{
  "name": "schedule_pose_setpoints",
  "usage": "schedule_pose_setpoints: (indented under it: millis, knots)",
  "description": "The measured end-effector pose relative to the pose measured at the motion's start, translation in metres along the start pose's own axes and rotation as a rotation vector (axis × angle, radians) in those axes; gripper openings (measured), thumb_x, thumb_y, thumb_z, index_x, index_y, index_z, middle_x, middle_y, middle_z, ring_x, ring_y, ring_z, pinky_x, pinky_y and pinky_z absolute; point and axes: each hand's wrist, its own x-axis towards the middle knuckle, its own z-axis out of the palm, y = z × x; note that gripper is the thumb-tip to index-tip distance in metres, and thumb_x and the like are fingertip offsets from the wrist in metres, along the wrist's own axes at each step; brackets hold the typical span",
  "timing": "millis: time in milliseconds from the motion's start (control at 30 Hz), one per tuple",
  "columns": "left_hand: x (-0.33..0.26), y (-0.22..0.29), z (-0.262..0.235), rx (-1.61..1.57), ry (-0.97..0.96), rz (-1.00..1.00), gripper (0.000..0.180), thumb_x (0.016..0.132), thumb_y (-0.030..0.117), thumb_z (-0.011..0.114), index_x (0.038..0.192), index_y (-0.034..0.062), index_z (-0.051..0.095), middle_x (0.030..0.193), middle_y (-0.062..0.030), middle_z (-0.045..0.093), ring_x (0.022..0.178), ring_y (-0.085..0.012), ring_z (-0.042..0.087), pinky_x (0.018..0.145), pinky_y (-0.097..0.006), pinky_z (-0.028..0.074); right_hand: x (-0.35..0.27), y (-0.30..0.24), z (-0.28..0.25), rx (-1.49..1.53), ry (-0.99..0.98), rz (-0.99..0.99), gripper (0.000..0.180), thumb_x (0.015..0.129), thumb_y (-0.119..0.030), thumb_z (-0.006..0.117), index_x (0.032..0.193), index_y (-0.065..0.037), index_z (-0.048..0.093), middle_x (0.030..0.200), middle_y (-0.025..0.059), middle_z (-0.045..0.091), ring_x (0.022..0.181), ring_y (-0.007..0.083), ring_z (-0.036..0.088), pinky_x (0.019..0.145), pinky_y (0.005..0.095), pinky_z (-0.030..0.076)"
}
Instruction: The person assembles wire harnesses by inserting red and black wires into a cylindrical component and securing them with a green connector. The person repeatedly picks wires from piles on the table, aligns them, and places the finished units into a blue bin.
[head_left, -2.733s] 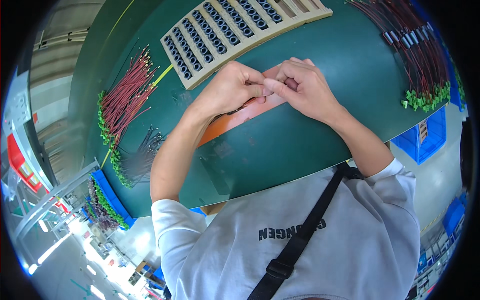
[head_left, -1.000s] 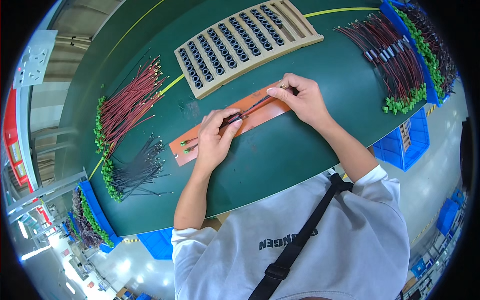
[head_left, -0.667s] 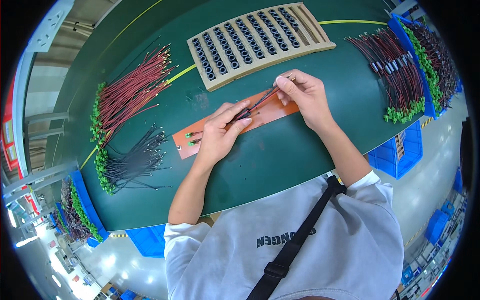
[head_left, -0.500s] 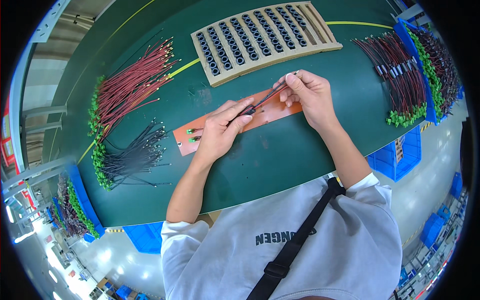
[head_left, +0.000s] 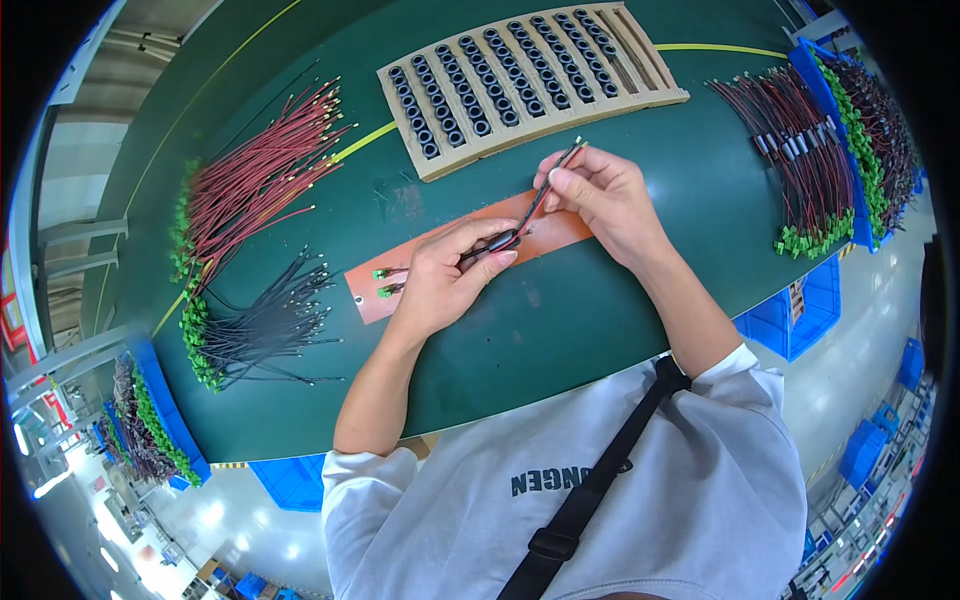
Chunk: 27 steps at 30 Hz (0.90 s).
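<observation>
My left hand (head_left: 440, 285) is closed around a black ferrite ring (head_left: 503, 240), gripped between thumb and fingers above an orange strip-shaped board (head_left: 568, 230). Red and black wires (head_left: 534, 208) pass through the ring and run up to the right. My right hand (head_left: 606, 205) pinches these wires near their far end, and their bare metal tips stick out past the fingertips. To the left of my left hand, two green connectors (head_left: 384, 274) on the wires' other end lie against the board. The wires inside my left palm are hidden.
A cardboard tray (head_left: 455, 165) with rows of black rings lies at the back. Red wires (head_left: 265, 160) and black wires (head_left: 270, 320) with green connectors lie left. Wires with rings fitted (head_left: 790, 150) lie right, beside a blue bin (head_left: 825, 110). Another blue bin (head_left: 170, 410) stands lower left.
The wires between my hands now point up more steeply, and their tips show above my right fingers. My left hand and the ring have dropped slightly toward me.
</observation>
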Motion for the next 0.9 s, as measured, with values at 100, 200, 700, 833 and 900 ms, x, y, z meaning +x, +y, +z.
schedule_pose_setpoints:
  millis: [100,200,700,833,900]
  knots:
    - [-0.004,-0.007,0.001,-0.065,-0.017,-0.078,0.035,0.092,0.002,0.076,0.127,0.0027,0.070,0.105,-0.0005,0.072,0.082,-0.0040,0.061,0.071,-0.021,0.051,-0.005,-0.003,0.008,-0.131,-0.040,0.029,0.027,0.106,-0.018,0.062,0.112,0.007,0.071,0.097,0.0093,0.071,0.082,0.0093,0.064,0.080,0.0272,0.056]
    - [-0.003,0.000,0.000,-0.032,-0.049,-0.086,0.036,0.092,0.001,0.075,0.128,0.0025,0.069,0.106,-0.0014,0.072,0.086,-0.0034,0.063,0.075,-0.020,0.052,-0.007,-0.002,0.007,-0.177,-0.005,0.005,0.029,0.107,-0.019,0.060,0.112,0.007,0.070,0.099,0.0101,0.072,0.081,0.0096,0.064,0.079,0.0270,0.056]
    - [-0.001,-0.010,0.001,0.048,0.141,0.053,0.035,0.094,0.005,0.074,0.129,0.0021,0.071,0.105,-0.0097,0.075,0.093,-0.0160,0.070,0.084,-0.027,0.054,-0.012,-0.001,0.008,-0.014,0.094,-0.015,0.034,0.107,-0.029,0.060,0.108,0.003,0.071,0.097,0.0114,0.075,0.076,0.0094,0.064,0.071,0.0239,0.054]
    - [0.000,-0.014,0.000,-0.040,0.109,0.012,0.036,0.095,0.006,0.074,0.130,0.0024,0.070,0.106,-0.0090,0.074,0.091,-0.0157,0.068,0.084,-0.027,0.053,-0.011,-0.001,0.008,-0.015,0.106,-0.006,0.034,0.107,-0.030,0.059,0.109,0.002,0.071,0.098,0.0109,0.075,0.075,0.0090,0.063,0.069,0.0235,0.054]
    - [0.001,-0.008,-0.002,-0.050,0.064,-0.013,0.036,0.095,0.006,0.073,0.131,0.0026,0.070,0.106,-0.0086,0.073,0.090,-0.0160,0.067,0.084,-0.027,0.053,-0.012,0.000,0.006,-0.027,0.108,0.005,0.034,0.107,-0.030,0.059,0.109,0.002,0.071,0.099,0.0107,0.075,0.074,0.0089,0.063,0.068,0.0234,0.054]
